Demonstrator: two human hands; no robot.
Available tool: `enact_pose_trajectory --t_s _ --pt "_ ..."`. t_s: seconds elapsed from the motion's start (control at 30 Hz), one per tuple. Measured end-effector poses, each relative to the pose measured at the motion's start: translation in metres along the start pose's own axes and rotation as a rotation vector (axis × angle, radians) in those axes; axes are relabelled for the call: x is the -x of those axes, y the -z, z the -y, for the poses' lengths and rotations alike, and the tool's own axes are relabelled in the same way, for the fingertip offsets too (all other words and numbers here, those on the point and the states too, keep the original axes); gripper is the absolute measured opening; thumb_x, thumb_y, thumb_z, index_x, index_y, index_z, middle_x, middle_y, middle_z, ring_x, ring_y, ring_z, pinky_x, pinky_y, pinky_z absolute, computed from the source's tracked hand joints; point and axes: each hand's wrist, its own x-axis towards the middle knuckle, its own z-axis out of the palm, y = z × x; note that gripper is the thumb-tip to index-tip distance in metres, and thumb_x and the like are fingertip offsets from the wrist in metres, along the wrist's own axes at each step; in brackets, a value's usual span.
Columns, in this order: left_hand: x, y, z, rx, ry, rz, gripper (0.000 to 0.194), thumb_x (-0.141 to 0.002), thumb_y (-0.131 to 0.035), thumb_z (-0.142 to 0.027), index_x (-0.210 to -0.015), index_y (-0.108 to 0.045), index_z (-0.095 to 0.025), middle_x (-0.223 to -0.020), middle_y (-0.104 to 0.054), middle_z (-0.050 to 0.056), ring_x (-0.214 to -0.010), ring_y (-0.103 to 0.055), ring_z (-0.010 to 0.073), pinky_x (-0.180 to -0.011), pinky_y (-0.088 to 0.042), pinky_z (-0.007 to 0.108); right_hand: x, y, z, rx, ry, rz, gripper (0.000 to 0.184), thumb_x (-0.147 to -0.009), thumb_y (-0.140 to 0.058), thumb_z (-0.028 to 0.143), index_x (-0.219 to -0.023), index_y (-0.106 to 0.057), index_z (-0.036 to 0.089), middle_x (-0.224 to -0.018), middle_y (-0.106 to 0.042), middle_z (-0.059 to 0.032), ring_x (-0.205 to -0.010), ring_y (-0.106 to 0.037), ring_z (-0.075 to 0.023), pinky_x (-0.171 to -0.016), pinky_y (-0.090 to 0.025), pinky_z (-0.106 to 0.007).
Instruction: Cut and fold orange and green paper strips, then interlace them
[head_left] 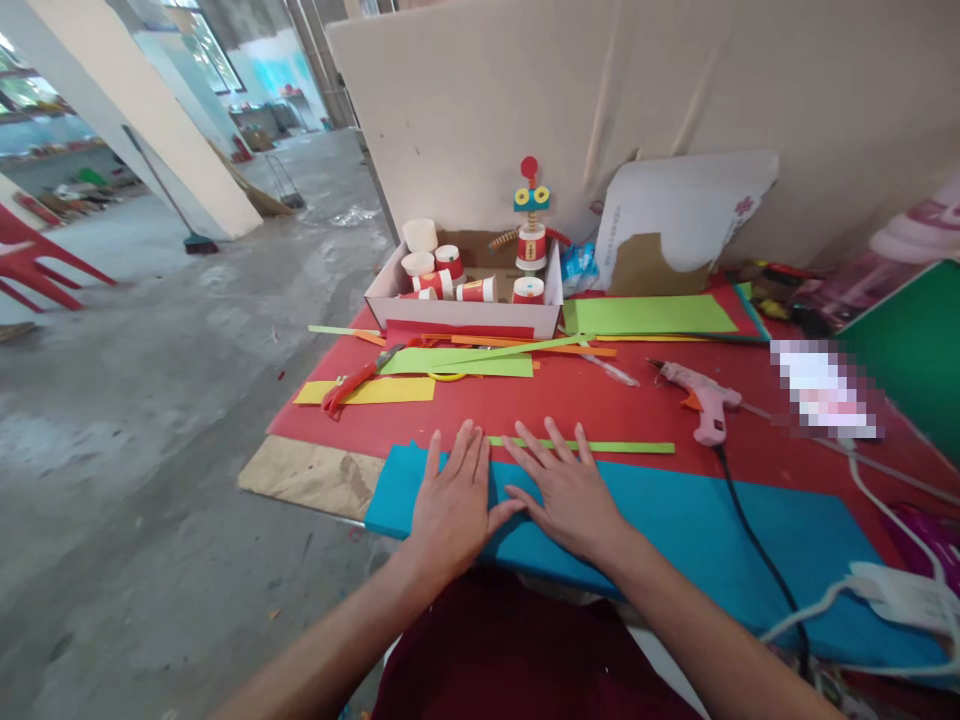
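Observation:
My left hand [455, 498] lies flat, palm down, on the blue sheet [675, 510] along the table's front edge. Beside it, my right hand [564, 490] is spread flat too, and the two thumbs nearly meet. Under the fingertips of both hands runs a narrow green paper strip [634, 448], partly hidden by them. Neither hand grips anything. A pink glue gun [701, 400] rests to the right of my right hand. Beyond my left hand are a red-handled tool [351, 388], a yellow paper strip [397, 390] and light green paper pieces [480, 362].
A white box [465, 316] with several paper cups stands at the back, a paper-cup robot figure [532, 215] among them. Green card [652, 315] lies right of it. A lit phone [825, 390], cables and a white power plug [900, 597] occupy the right side.

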Motion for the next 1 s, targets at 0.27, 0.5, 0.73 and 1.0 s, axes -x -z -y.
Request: enact_pose_trajectory --t_s 0.27,0.5,0.73,1.0 --pt "0.016 0.023 0.045 -0.056 0.124 -0.072 0.066 -0.098 -0.021 -0.053 -0.136 -0.052 -0.009 -0.14 -0.052 0.018 -0.138 -0.038 0.0325 -0.113 -0.025 0.057 0.0 0.003 0.001 -0.035 -0.009 0.02 0.062 -0.095 -0.032 0.06 -0.151 -0.028 0.033 -0.156 -0.032 -0.001 -0.145 -0.018 -0.0376 -0.113 -0.01 -0.068" --pt "0.002 -0.002 0.011 0.076 -0.127 -0.076 0.066 -0.098 -0.024 -0.051 -0.147 -0.035 -0.009 -0.15 -0.041 0.015 -0.141 -0.035 0.0265 -0.113 -0.033 0.044 -0.006 0.0 0.013 -0.044 0.008 0.006 0.059 -0.095 -0.04 0.055 -0.148 -0.037 0.03 -0.158 -0.026 -0.0024 -0.146 -0.016 -0.0378 -0.115 -0.009 -0.065" --pt "0.001 -0.022 0.02 0.088 -0.108 -0.019 0.077 -0.094 -0.024 -0.063 -0.149 -0.031 -0.01 -0.15 -0.04 0.017 -0.141 -0.034 0.0298 -0.114 -0.031 0.049 0.008 0.007 -0.016 -0.074 0.036 0.048 0.061 -0.098 -0.027 0.056 -0.151 -0.027 0.027 -0.157 -0.027 -0.0004 -0.147 -0.018 -0.0274 -0.119 -0.014 -0.055" --pt "0.004 -0.014 0.025 0.059 -0.111 0.016 0.079 -0.093 -0.024 -0.065 -0.148 -0.033 -0.009 -0.151 -0.039 0.017 -0.141 -0.034 0.0299 -0.114 -0.031 0.048 0.035 0.016 -0.075 -0.07 -0.054 0.088 0.059 -0.099 -0.021 0.057 -0.151 -0.024 0.03 -0.158 -0.025 0.001 -0.147 -0.015 -0.0247 -0.119 -0.015 -0.054"
